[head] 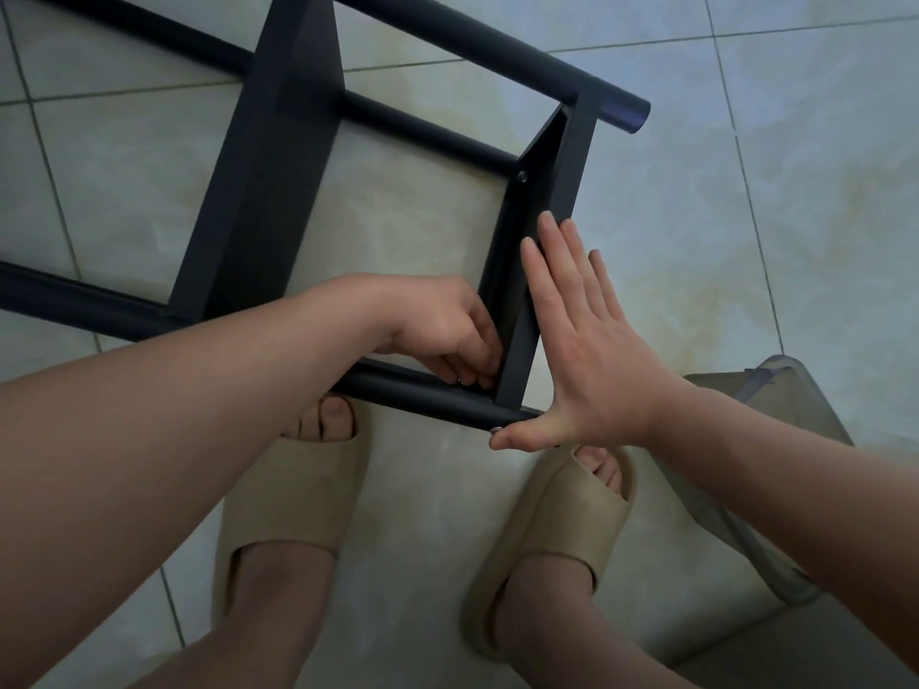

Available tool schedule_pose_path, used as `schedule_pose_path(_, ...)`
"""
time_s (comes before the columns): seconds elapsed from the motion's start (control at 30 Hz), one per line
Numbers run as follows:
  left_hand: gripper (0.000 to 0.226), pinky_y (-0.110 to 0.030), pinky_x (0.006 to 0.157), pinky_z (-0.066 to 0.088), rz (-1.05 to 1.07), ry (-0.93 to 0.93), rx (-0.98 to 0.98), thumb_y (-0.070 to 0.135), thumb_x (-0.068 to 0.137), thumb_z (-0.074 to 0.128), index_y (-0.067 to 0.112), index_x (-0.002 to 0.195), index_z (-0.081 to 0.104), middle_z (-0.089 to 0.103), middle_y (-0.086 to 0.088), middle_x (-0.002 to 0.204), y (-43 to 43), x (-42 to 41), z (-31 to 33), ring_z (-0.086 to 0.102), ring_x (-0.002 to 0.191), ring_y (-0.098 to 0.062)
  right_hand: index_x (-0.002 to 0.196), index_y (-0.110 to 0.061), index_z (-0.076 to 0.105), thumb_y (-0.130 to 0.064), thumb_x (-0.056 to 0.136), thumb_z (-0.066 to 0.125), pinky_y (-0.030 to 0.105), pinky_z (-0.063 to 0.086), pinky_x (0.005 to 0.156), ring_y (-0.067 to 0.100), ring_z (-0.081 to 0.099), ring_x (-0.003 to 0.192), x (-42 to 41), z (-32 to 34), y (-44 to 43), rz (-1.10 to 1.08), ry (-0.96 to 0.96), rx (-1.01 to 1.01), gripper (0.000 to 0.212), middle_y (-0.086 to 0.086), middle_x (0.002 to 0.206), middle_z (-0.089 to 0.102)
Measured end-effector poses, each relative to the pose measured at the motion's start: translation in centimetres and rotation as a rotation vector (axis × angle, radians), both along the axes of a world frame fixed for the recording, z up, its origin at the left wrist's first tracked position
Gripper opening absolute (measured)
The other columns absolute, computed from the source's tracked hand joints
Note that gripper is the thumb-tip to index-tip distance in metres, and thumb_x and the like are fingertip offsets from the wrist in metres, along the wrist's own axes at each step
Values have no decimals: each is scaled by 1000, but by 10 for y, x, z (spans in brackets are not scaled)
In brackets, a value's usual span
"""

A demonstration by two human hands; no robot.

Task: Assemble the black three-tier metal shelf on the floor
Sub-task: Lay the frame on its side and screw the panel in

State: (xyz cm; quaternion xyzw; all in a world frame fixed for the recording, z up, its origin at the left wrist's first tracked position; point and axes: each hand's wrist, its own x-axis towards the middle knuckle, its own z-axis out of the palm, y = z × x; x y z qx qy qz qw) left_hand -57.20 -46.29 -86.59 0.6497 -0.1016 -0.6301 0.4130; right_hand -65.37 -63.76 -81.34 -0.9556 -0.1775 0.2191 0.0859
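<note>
Shelf frame (263,181) lies on its side on tiled floor (746,191). Left hand (437,330): fingers curled into the inner corner where end panel (547,231) meets near pole (413,390), pinching what looks like a small fastener (462,382), probably threading it. Right hand (592,350): flat, fingers straight, pressed on the panel's outer face opposite that pinch, thumb under the pole end, likely bracing the joint. Screw (522,177) beyond the pinch is already seated.

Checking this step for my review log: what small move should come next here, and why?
Likely seat and tighten a fastener at the near corner. The right hand presses flat against the end panel, bracing it on the near pole; the left hand curls its fingers into that joint, what they pinch hidden. The far corner already shows a screw.
</note>
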Motion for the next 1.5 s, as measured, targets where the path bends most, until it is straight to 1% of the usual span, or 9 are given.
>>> schedule_pose_path(0.1, 30, -20, 64, 56, -70, 70, 26, -2, 85, 69, 16, 62, 72, 73, -2, 69, -6, 3, 2, 71, 67, -9, 159, 0, -7, -96, 59, 53, 56, -3, 125, 32, -23, 153, 0, -1, -1, -3, -2, 6, 151, 16, 166, -21)
schedule_pose_path(0.17, 26, -21, 65, 57, -105, 110, 50, -3, 85, 69, 15, 67, 69, 73, -3, 70, -8, 8, 4, 70, 66, -10, 160, 0, -8, -96, 59, 53, 56, -3, 125, 32, -24, 153, 0, -2, -1, -5, -3, 10, 151, 16, 166, -21)
schedule_pose_path(0.3, 17, -22, 63, 58, -148, 207, 87, 0, 86, 70, 13, 74, 74, 75, -7, 79, -7, 18, 5, 69, 66, -11, 160, 0, -6, -96, 60, 52, 57, -2, 125, 32, -22, 154, -1, -3, -1, -6, -16, 26, 150, 16, 167, -20)
schedule_pose_path(0.4, 8, -22, 64, 57, -169, 250, 105, 2, 88, 68, 8, 86, 73, 74, -7, 81, -7, 19, 4, 68, 66, -11, 160, 0, -6, -96, 60, 52, 57, -2, 125, 33, -21, 154, -1, -4, -2, -5, -23, 29, 150, 17, 167, -19)
schedule_pose_path(0.47, 7, -22, 64, 57, -161, 266, 110, 3, 89, 67, 7, 89, 72, 74, -6, 80, -8, 18, 3, 68, 65, -10, 160, 0, -6, -96, 60, 52, 57, -2, 125, 33, -21, 154, -1, -4, -2, -5, -23, 29, 150, 16, 167, -19)
schedule_pose_path(0.7, 10, -21, 66, 58, -109, 188, 123, 0, 89, 66, 8, 86, 70, 72, -3, 71, -16, 11, 1, 66, 63, -10, 160, -1, -6, -96, 60, 54, 58, -1, 125, 33, -22, 154, -1, -4, -2, -7, -20, 34, 150, 17, 167, -19)
schedule_pose_path(1.0, 10, -25, 72, 58, -92, 159, 107, -2, 89, 65, 7, 86, 70, 73, -4, 72, -17, 9, 1, 68, 67, -12, 160, 0, -6, -96, 60, 54, 59, 0, 125, 34, -20, 154, 0, -5, -2, -7, -22, 34, 150, 17, 167, -18)
schedule_pose_path(1.27, 12, -22, 69, 59, -105, 172, 90, -3, 89, 66, 7, 85, 70, 74, -4, 75, -16, 12, 1, 69, 68, -12, 160, 0, -5, -96, 60, 53, 58, 0, 125, 33, -20, 154, -1, -6, -1, -10, -30, 39, 150, 18, 167, -17)
schedule_pose_path(1.5, 11, -24, 67, 58, -167, 229, 108, -1, 90, 63, 5, 92, 72, 74, -8, 81, -14, 13, 1, 70, 69, -14, 160, 0, -5, -96, 60, 53, 57, -2, 125, 33, -21, 154, 0, -5, -1, -11, -24, 40, 150, 17, 167, -18)
